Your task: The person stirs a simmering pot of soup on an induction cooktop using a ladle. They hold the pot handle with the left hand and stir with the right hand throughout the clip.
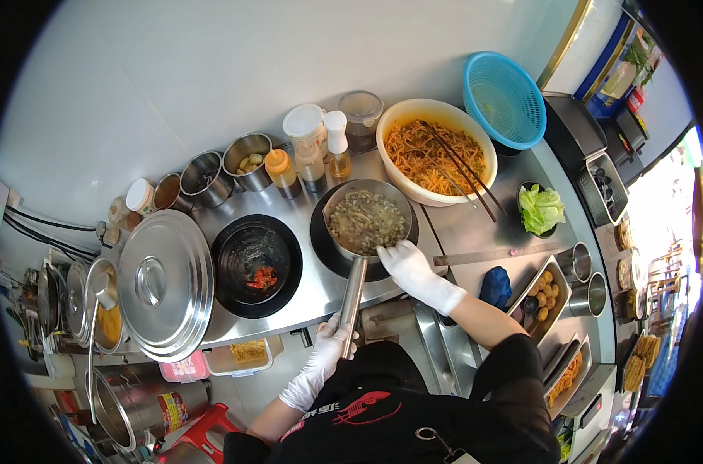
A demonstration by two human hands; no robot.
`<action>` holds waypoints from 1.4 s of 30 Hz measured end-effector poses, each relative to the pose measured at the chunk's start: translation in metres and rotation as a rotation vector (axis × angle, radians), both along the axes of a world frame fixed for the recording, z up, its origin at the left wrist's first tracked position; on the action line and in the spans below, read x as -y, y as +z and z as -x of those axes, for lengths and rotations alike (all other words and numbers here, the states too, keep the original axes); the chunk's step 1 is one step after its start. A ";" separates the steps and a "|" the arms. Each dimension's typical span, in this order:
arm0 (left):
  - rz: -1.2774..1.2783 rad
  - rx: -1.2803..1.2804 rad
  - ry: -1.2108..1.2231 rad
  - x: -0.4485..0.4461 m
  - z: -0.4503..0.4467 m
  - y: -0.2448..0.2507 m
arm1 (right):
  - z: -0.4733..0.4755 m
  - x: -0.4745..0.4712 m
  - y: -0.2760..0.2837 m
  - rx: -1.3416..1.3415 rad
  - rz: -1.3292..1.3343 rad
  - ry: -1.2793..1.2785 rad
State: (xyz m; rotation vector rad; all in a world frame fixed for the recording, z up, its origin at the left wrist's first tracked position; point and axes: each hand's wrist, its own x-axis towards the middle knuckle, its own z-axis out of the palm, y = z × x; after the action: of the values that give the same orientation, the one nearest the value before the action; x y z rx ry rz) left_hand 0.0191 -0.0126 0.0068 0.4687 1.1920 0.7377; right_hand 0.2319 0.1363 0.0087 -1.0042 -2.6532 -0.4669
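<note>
My gloved left hand (335, 343) is closed around the long handle of a stainless steel saucepan (354, 284). The pan sits over a black round burner and holds a brownish liquid with chopped bits (366, 223). At the pan's right rim is my gloved right hand (406, 267), fingers bent downward; whether its fingertips hold anything cannot be told. To the left, a black wok (257, 267) has a small red heap (263, 278) in it. A cream bowl (386, 168) of shredded orange vegetables, with chopsticks (464, 168) and a thin metal utensil laid in it, stands behind on the right.
Squeeze bottles (282, 174) and steel pots (206, 180) line the wall. A large steel lid (166, 284) stands left of the wok. Rightward are a blue colander (505, 98), lettuce (540, 207), a steel ruler (496, 254), a blue cloth (496, 288) and a tray of round brown food (542, 296).
</note>
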 end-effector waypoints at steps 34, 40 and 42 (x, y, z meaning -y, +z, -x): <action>0.042 0.046 0.034 -0.003 0.005 0.000 | -0.047 -0.002 0.027 -1.105 0.447 -0.555; 0.029 0.003 0.024 -0.011 0.002 0.012 | -0.040 -0.001 0.024 -1.451 0.535 -0.524; 0.040 -0.021 0.029 -0.011 0.001 0.017 | -0.036 0.002 0.024 -1.572 0.561 -0.495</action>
State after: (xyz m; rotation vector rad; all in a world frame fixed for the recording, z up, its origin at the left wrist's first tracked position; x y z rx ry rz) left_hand 0.0178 -0.0019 0.0241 0.4277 1.2328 0.7337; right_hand 0.2681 0.1347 0.0325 -1.3133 -1.0721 0.7701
